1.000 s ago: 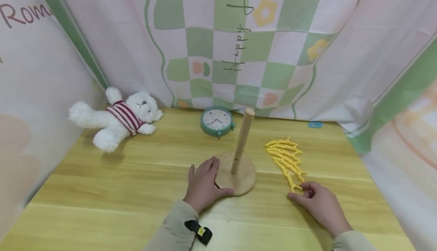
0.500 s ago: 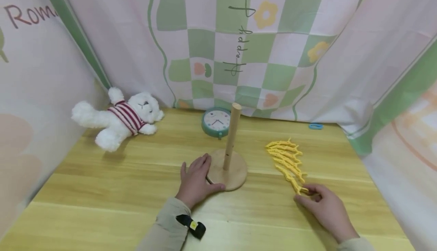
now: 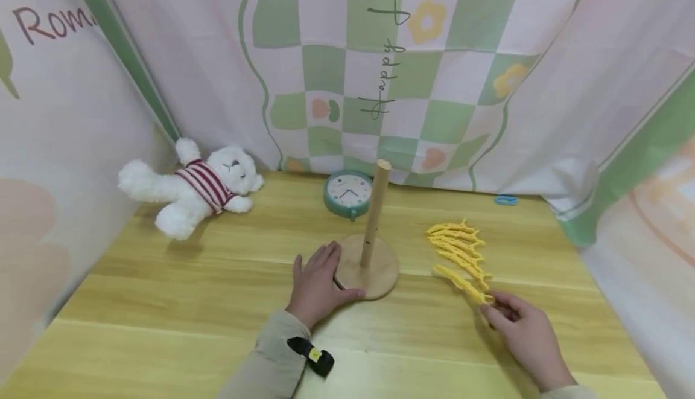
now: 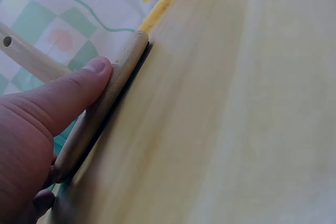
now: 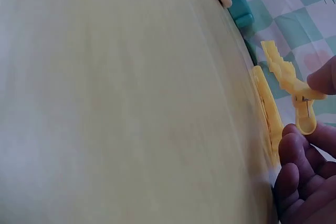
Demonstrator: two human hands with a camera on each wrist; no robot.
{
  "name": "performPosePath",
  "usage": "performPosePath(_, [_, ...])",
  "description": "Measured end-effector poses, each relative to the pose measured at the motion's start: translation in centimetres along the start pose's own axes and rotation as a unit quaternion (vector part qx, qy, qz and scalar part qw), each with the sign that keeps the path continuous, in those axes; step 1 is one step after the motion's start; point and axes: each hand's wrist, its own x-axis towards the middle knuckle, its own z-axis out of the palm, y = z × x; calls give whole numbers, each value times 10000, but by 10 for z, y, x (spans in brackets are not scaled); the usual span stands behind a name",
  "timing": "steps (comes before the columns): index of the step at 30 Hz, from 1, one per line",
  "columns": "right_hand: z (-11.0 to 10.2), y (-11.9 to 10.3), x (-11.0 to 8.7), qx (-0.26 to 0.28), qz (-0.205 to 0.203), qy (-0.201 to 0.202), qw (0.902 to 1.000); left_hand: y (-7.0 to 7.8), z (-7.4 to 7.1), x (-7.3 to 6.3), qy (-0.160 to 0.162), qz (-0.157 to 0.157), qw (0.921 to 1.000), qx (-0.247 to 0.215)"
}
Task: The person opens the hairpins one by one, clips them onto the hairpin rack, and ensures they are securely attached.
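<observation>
A wooden stand (image 3: 355, 278) with a round base and an upright post is on the table. My left hand (image 3: 320, 284) grips its base from the left, thumb along the near edge and fingers at the far left edge. In the left wrist view the thumb presses on the rim of the base. My right hand (image 3: 523, 332) pinches a long-jawed yellow clothespin (image 3: 461, 281) by its handles between thumb and fingers. Its metal spring shows in the right wrist view. Several similar yellow clothespins (image 3: 456, 245) lie fanned out just beyond it.
A teal round clock (image 3: 347, 191) lies behind the stand. At the back left lies a white plush bear (image 3: 206, 188) in a striped shirt. A small blue clip (image 3: 506, 200) is at the back right, close to the patterned curtain (image 3: 369, 73).
My right hand has drawn the clothespin away from the others, toward the near right. The stand has shifted left along with my left hand, which keeps its hold on the base.
</observation>
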Motion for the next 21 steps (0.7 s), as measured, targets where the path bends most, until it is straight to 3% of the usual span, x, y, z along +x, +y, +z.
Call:
performPosePath(10, [8, -10, -3, 339, -429, 391, 9977, 1, 0, 1, 75, 50, 9999, 51])
performPosePath(21, [11, -23, 1, -25, -1346, 554, 9894, 0, -1, 0, 51, -21, 10000, 33])
